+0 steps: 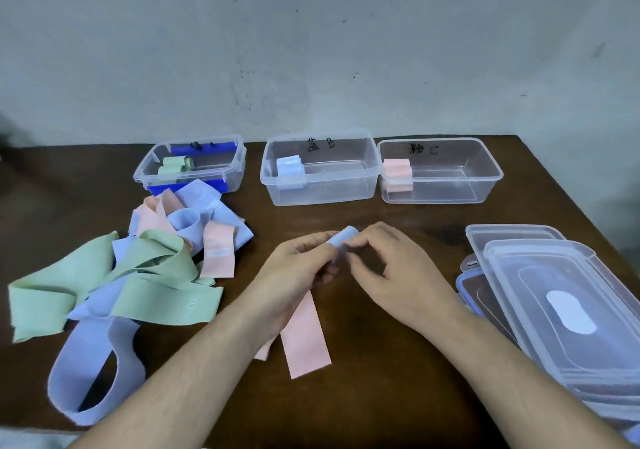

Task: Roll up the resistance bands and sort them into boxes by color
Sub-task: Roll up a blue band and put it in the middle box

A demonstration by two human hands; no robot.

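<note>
My left hand (298, 268) and my right hand (391, 268) together pinch a small rolled blue band (344, 239) above the table's middle. A flat pink band (304, 338) lies on the table under my left wrist. A tangled heap of green bands (152, 272), blue bands (93, 376) and pink bands (218, 251) lies at the left. At the back stand three clear boxes: the left box (239, 158) holds green rolls (176, 164), the middle box (367, 171) holds a blue roll (290, 168), the right box (485, 171) a pink roll (397, 171).
Stacked clear lids (554, 303) lie at the right, reaching the table's right edge. The dark wooden table (381, 396) ends against a grey wall behind the boxes.
</note>
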